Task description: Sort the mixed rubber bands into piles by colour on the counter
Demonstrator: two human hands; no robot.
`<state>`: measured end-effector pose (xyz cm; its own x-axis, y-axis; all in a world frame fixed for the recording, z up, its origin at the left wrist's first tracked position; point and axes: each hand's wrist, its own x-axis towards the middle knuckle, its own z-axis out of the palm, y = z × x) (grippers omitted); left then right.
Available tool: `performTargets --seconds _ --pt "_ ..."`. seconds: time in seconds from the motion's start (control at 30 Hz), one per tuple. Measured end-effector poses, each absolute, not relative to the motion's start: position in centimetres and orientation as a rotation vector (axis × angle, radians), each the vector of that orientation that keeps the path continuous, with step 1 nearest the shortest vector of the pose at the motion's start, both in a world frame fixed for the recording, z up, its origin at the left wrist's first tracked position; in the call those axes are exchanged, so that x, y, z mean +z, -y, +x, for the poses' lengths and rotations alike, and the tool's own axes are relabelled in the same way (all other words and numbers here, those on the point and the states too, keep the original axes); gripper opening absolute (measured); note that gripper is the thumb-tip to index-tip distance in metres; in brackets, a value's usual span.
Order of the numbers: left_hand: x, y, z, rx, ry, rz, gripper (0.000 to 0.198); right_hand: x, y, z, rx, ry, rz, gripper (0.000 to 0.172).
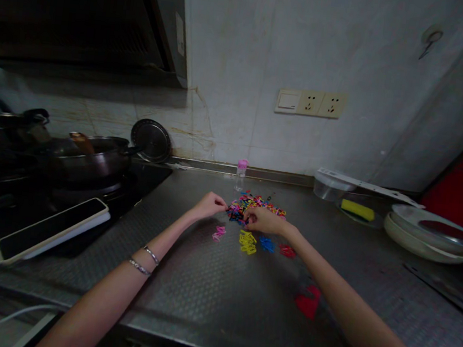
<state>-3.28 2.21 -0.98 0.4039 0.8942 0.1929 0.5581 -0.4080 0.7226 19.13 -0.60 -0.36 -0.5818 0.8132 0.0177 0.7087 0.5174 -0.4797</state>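
Observation:
A mixed pile of small coloured loop-like pieces (255,201), resembling little elastic bands or clips, lies on the metal counter. At its left edge my left hand (210,205) has thumb and fingers pinched together; whatever is between them is too small to name. My right hand (265,221) reaches over the pile's front with fingers curled in and closed, their tips partly hidden. In front of the pile are separate groups by colour: pink pieces (218,233), yellow pieces (247,242), blue pieces (267,244) and red pieces (287,250). Behind it stands a clear bottle with a pink cap (242,165).
A red heart-shaped item (307,302) lies near my right forearm. Left are a phone-like device with a cable (55,228) and a pan (86,160) on the stove. On the right are a yellow sponge (357,210), stacked bowls (420,239) and a knife (444,289).

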Motion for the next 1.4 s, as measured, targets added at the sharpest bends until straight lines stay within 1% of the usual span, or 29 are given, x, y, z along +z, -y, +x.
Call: performTargets --seconds 0.07,0.2,0.33,0.53,0.63,0.7,0.8,0.9,1.07,1.23,1.4 --pt "-1.2 -2.3 -3.3 0.78 -1.238 2.096 0.024 -0.9 0.2 19.4 0.674 2.49 -1.275 0.021" --pt "-1.1 -2.1 -3.1 0.79 -1.237 2.096 0.024 -1.5 0.1 20.0 0.755 2.402 -1.223 0.026" --pt "-0.8 -1.6 -2.6 0.797 -1.246 2.089 0.023 -1.4 0.3 20.2 0.674 2.327 -1.173 0.03" --pt "-1.4 -1.3 -1.8 0.831 -1.163 2.076 0.025 -0.6 0.6 20.0 0.66 2.144 -1.137 0.025" --pt "-1.8 -1.3 -1.6 0.833 -1.146 2.086 0.026 -0.5 0.6 20.0 0.679 2.051 -1.173 0.026" --pt "-1.9 -1.2 -1.5 0.832 -1.141 2.096 0.026 -0.5 0.4 20.0 0.615 2.013 -1.205 0.026" --pt "-1.9 -1.1 -1.4 0.826 -1.15 2.113 0.025 -0.7 0.1 20.1 0.475 2.005 -1.216 0.023" --pt "-1.8 -1.0 -1.5 0.812 -1.166 2.129 0.025 -0.8 -0.1 20.3 0.415 2.025 -1.191 0.023" --pt "-1.7 -0.9 -1.6 0.809 -1.163 2.133 0.025 -1.2 -0.4 20.4 0.417 2.015 -1.171 0.024" --pt "-1.8 -1.1 -1.7 0.815 -1.175 2.14 0.026 -1.5 -0.5 20.2 0.46 1.994 -1.132 0.031" --pt "-1.9 -1.3 -2.0 0.803 -1.2 2.168 0.027 0.1 0.1 21.1 0.491 2.065 -1.102 0.032"
